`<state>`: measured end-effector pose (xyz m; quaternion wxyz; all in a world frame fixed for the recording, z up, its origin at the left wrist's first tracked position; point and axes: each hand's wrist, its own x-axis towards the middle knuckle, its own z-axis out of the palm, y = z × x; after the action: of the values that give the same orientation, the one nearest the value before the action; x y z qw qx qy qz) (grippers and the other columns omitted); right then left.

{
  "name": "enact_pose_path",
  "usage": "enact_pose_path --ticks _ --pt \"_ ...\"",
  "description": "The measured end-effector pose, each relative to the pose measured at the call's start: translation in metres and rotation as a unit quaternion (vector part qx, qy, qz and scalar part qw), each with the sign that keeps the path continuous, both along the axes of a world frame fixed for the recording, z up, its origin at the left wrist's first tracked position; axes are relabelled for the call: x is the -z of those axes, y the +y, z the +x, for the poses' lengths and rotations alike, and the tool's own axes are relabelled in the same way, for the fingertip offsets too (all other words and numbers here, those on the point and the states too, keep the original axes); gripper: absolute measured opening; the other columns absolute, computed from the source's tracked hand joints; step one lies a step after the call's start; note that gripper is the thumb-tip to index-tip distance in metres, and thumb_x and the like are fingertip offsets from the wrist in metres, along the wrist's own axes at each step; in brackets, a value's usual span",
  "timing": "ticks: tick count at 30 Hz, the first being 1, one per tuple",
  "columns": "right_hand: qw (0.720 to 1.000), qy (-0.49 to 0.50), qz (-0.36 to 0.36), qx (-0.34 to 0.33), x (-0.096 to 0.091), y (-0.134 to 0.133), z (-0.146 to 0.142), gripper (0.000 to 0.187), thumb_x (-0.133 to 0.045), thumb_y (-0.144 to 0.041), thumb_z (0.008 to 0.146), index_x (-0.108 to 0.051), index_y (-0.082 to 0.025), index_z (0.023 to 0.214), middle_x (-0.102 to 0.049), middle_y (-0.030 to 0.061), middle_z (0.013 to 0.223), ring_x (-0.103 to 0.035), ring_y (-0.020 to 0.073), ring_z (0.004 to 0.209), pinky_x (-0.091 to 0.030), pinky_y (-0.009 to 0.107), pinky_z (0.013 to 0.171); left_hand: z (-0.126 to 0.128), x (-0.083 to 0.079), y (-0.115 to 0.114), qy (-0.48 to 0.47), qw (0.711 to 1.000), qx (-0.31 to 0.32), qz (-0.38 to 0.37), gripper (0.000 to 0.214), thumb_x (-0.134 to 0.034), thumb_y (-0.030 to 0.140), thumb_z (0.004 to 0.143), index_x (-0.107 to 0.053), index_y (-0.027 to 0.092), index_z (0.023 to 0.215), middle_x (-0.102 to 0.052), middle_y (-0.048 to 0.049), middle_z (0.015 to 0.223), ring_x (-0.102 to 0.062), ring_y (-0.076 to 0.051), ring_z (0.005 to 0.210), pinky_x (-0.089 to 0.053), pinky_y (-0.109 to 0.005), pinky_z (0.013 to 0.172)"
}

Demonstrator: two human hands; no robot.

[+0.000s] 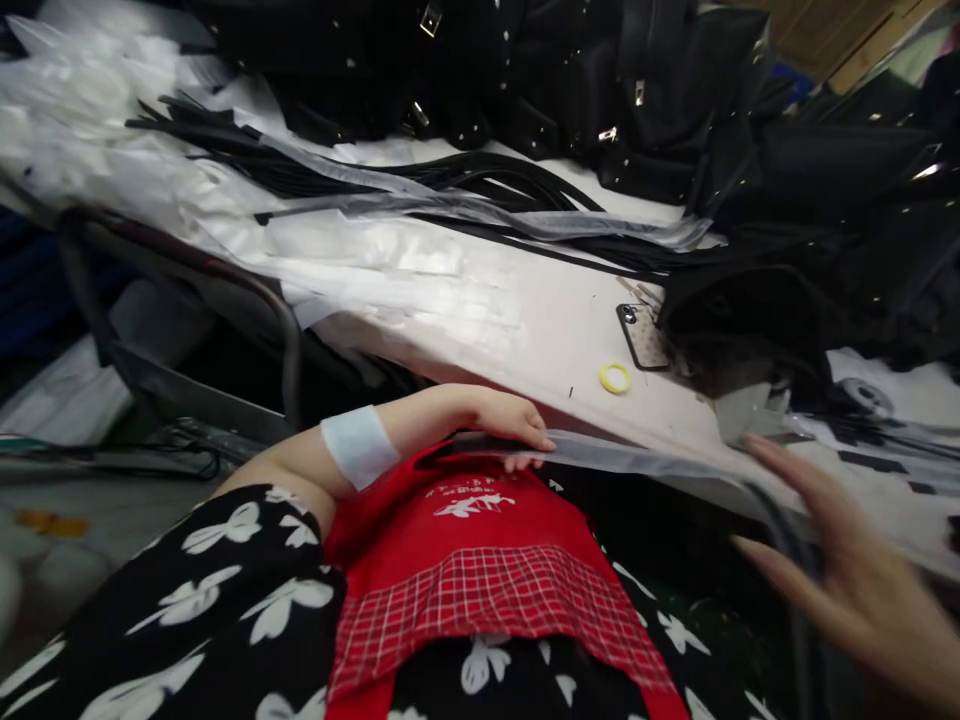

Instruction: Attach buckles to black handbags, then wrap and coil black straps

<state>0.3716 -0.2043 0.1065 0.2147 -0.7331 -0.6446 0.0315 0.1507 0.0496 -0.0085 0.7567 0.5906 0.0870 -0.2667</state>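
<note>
My left hand [514, 425] is closed, pinching a strap in a clear plastic sleeve [622, 456] in front of the red apron. A dark end of the strap pokes out on the near side of that hand. From there the sleeved strap runs right along the table's front edge and bends downward by my right hand [855, 580]. My right hand is blurred by motion, its thumb and fingers spread apart. The strap passes between or behind them; whether it touches the skin I cannot tell.
Black bags [525, 70] with metal fittings are heaped along the back. Black straps [510, 175] and clear plastic bags [135, 130] lie across the white table [547, 290]. A phone [643, 337], a yellow tape ring [615, 378] and a metal frame [289, 340] are nearby.
</note>
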Motion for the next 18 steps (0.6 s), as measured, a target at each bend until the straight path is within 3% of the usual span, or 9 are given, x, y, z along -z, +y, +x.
enact_pose_path --ticks 2,3,6,10,13,15,18 --pt "0.991 0.059 -0.083 -0.093 0.044 0.037 -0.019 0.077 -0.067 -0.047 0.08 -0.038 -0.025 0.148 -0.052 0.0127 0.142 -0.053 0.0343 0.126 -0.044 0.051 0.105 0.026 -0.01 -0.019 -0.059 0.998 0.005 -0.008 0.033 -0.056 0.043 0.092 -0.068 0.017 0.075 -0.065 -0.0002 0.055 -0.06 -0.012 0.052 -0.053 -0.026 0.058" --pt "0.977 0.095 -0.136 -0.132 0.065 0.053 -0.028 0.071 -0.064 -0.038 0.082 -0.039 -0.022 0.146 -0.058 0.0127 0.136 -0.058 0.0311 0.121 -0.048 0.047 0.101 0.035 -0.012 -0.025 -0.08 0.997 0.012 -0.006 0.033 -0.054 0.041 0.093 -0.067 0.017 0.074 -0.065 -0.0002 0.056 -0.061 -0.012 0.052 -0.054 -0.025 0.059" --pt "0.957 0.108 -0.227 -0.144 0.109 0.079 -0.031 0.056 -0.052 -0.014 0.081 -0.049 -0.02 0.137 -0.069 0.0103 0.119 -0.068 0.0255 0.103 -0.053 0.039 0.092 0.037 -0.003 -0.019 -0.078 0.996 0.035 0.002 0.033 -0.056 0.044 0.091 -0.066 0.017 0.075 -0.068 -0.0009 0.06 -0.061 -0.012 0.053 -0.054 -0.026 0.06" --pt "0.974 0.028 -0.199 -0.104 0.117 0.073 0.013 0.058 -0.049 -0.007 0.076 -0.057 -0.022 0.131 -0.068 0.0084 0.125 -0.067 0.0257 0.109 -0.05 0.041 0.098 -0.013 0.025 0.015 0.004 0.994 0.107 -0.026 0.037 -0.067 0.053 0.081 -0.068 0.017 0.075 -0.069 -0.0033 0.064 -0.064 -0.016 0.06 -0.055 -0.03 0.067" --pt "0.979 -0.014 -0.181 -0.091 0.114 0.062 0.046 0.058 -0.05 -0.007 0.075 -0.06 -0.024 0.129 -0.069 0.0066 0.123 -0.067 0.0256 0.108 -0.052 0.039 0.097 -0.055 0.035 0.033 0.073 0.987 0.127 -0.06 0.04 -0.066 0.056 0.081 -0.069 0.016 0.075 -0.062 -0.0023 0.058 -0.06 -0.016 0.056 -0.052 -0.028 0.061" --pt "0.98 -0.038 -0.177 -0.082 0.115 0.06 0.055 0.058 -0.052 -0.009 0.076 -0.059 -0.024 0.132 -0.068 0.0073 0.124 -0.067 0.0269 0.108 -0.053 0.04 0.094 -0.072 0.031 0.035 0.09 0.991 0.066 -0.068 0.039 -0.067 0.054 0.081 -0.067 0.016 0.073 -0.049 0.0017 0.051 -0.051 -0.013 0.048 -0.044 -0.024 0.051" --pt "0.979 -0.056 -0.176 -0.086 0.121 0.065 0.049 0.063 -0.053 -0.012 0.079 -0.05 -0.024 0.141 -0.066 0.0094 0.127 -0.067 0.0284 0.106 -0.054 0.041 0.09 -0.075 0.018 0.031 0.095 0.993 -0.007 -0.066 0.04 -0.066 0.053 0.083 -0.063 0.016 0.07 -0.036 0.005 0.049 -0.036 -0.009 0.04 -0.03 -0.021 0.041"
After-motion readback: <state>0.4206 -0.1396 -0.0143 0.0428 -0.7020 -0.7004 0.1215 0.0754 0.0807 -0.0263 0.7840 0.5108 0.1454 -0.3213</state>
